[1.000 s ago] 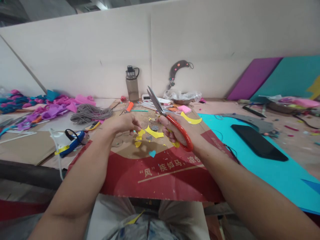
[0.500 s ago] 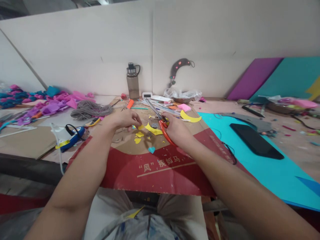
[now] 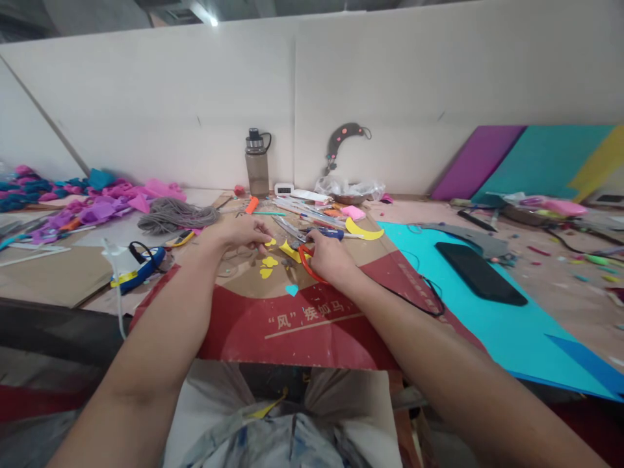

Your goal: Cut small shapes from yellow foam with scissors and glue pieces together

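My right hand (image 3: 332,256) grips a pair of scissors by its orange handles (image 3: 309,265), with the blades (image 3: 290,229) pointing away and to the left, low over the cardboard. My left hand (image 3: 249,233) is pinched at the fingertips on a small yellow piece (image 3: 270,242). Between the hands lies a larger yellow scrap (image 3: 289,251) with curved edges. Closer to me are a yellow flower shape (image 3: 270,262), a yellow heart (image 3: 266,273) and a light blue heart (image 3: 292,290). Just behind my right hand sits a dark blue tool (image 3: 327,232), its kind unclear.
Red-and-brown cardboard (image 3: 302,338) lies under the work. Around it are a yellow crescent (image 3: 364,229), a water bottle (image 3: 257,166), grey cord (image 3: 178,216), a power strip (image 3: 141,270), a black phone (image 3: 480,273) on a turquoise sheet (image 3: 526,331), and a thin black cable (image 3: 414,302).
My right hand and the scissors have come a little left and lower, and the blades lie flatter. My left hand keeps its pinch, slightly left of before. The view has shifted a little.
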A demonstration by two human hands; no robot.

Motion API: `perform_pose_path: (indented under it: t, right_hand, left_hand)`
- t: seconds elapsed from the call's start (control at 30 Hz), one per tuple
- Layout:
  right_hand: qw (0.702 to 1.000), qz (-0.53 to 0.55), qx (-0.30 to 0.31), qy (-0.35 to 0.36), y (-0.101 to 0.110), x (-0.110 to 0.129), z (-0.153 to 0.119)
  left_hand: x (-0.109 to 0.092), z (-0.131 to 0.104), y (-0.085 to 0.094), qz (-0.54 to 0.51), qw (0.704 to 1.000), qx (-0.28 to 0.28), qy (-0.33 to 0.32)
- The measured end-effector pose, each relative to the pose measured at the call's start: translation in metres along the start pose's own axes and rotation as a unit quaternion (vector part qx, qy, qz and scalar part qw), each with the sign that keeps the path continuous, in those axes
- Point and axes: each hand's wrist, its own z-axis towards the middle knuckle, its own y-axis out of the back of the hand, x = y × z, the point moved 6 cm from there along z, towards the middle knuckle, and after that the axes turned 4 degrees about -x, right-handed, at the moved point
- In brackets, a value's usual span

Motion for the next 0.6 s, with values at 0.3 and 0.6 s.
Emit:
perform_pose_path:
  t: [0.3,0.6]
  right_hand:
    - [0.998,0.066,-0.023,0.001,0.005,-0.006,0.001]
    - [0.920,0.383,-0.020,-0.076,0.026,-0.017,0.010]
  left_hand:
    - [-0.022,-0.017,0.016,-0.183,0.977,-0.093,-0.064]
    - [-0.034,-0.011,-0.006,-0.327,0.933,-0.126,-0.086]
